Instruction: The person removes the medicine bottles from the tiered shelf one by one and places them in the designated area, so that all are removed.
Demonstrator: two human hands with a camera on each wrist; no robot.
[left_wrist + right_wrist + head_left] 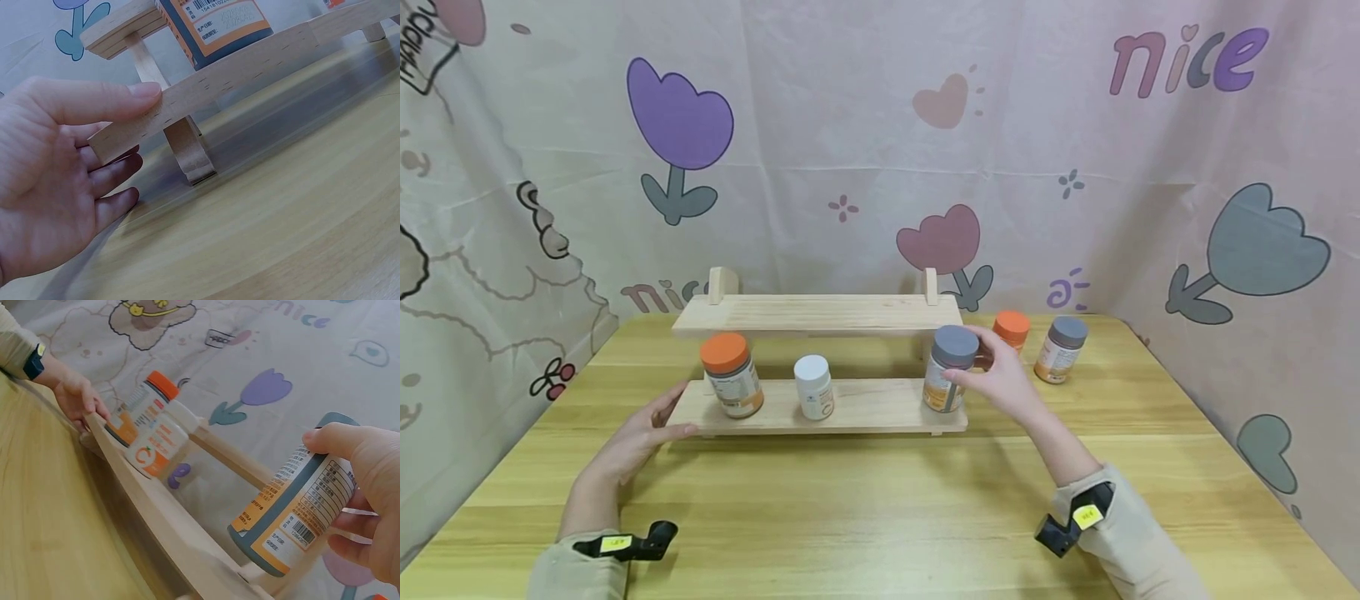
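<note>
I grip the grey-lidded bottle (950, 369) in my right hand (1000, 375) at the lower shelf's (865, 406) right end, lower centre of frame, setting it down squarely while my left hand (636, 437), fingers straight, steadies the shelf's left end.

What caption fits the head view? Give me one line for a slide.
Right hand grips a grey-lidded bottle on the lower shelf; left hand steadies its end.

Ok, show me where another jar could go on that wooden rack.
The top shelf is bare end to end. On the lower shelf, the gap between the white bottle and the grey-lidded jar is free. Its left end is crowded: orange-lidded jar, left hand.
</note>
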